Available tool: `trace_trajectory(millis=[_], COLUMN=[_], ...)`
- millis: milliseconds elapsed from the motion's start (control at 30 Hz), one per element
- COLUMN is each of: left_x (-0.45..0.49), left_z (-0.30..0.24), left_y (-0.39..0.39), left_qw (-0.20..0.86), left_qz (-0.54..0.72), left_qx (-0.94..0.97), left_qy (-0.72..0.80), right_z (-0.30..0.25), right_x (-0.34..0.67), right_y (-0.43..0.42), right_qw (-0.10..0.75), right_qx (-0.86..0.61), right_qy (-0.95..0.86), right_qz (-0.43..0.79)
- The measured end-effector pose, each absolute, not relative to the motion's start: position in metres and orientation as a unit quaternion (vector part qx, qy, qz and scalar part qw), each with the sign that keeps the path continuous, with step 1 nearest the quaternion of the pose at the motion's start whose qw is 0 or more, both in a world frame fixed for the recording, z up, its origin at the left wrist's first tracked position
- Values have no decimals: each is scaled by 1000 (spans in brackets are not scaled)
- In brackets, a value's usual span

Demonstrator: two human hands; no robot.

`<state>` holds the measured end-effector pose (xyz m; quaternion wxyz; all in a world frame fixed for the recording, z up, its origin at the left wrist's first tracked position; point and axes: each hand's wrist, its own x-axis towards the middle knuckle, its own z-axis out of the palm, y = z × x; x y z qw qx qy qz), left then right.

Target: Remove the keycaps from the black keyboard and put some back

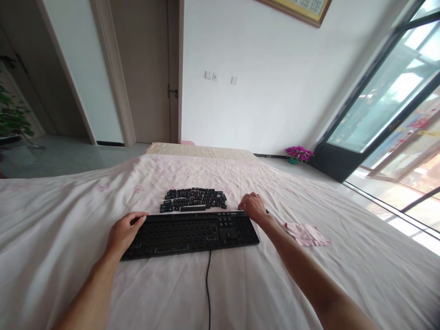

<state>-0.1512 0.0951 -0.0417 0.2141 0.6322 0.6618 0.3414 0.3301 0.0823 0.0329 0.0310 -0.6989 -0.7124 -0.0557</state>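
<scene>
A black wired keyboard point(192, 233) lies on a pale pink cloth-covered table point(68, 238), its keycaps stripped off. My left hand point(124, 233) grips the keyboard's left end with fingers curled over the far corner. My right hand point(253, 207) holds the far right corner, fingers bent over the edge. Just beyond the keyboard sits a pile of several loose black keycaps point(193, 200), including a long space bar.
A folded pink cloth point(307, 233) lies to the right of my right forearm. The keyboard cable point(207, 284) runs toward me. Beyond the table are a door, a potted plant point(12, 120) at left, pink flowers point(298, 154) and big windows at right.
</scene>
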Motion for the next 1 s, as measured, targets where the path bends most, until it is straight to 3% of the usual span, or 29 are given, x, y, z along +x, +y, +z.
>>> trace_trajectory(millis=[300,567,667,833,1000], left_x=[-149,-149,-149,-150,-149], left_z=[-38,-37,-38,-39,-38], left_y=[93,93,93,94,93], left_qw=[214,205,206,210,209], left_qz=[347,349,358,348,350], left_qx=[624,627,628,625,622], left_qy=[667,665,660,667,669], right_z=[29,40,46,37,15], right_x=[327,321,313,290,274], right_y=[111,101,83,26,-21], right_qw=[-27,-8,58,270,330], right_qx=[-688,-666,-674,-607,-546], right_qy=[-724,-745,-736,-743,-760], right_qz=[-45,-38,-24,81,122])
